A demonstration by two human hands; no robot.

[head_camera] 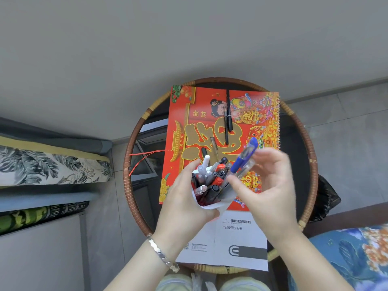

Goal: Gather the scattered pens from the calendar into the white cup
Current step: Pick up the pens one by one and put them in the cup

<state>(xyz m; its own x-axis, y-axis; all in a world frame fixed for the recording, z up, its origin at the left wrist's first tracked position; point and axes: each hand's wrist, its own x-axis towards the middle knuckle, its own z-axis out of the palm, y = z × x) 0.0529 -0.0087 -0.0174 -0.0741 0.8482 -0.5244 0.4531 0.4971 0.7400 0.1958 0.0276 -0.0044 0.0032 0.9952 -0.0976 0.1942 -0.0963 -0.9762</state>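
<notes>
A red and gold calendar (210,127) lies on a round glass table with a rattan rim (308,143). My left hand (184,196) grips the white cup (220,203), held above the calendar's near edge and packed with several pens. My right hand (270,181) holds a blue pen (244,157) together with a clear one, their lower ends at the cup's mouth. Two black pens (228,116) lie on the calendar's far half. A clear pen (213,144) and a dark pen (204,153) rest near its middle, just beyond the cup.
A white printed manual (231,246) lies at the table's near edge under my wrists. A cushioned bench with leaf-print fabric (48,164) stands to the left. A blue floral cushion (352,255) is at lower right, a black bag (325,198) beside the table.
</notes>
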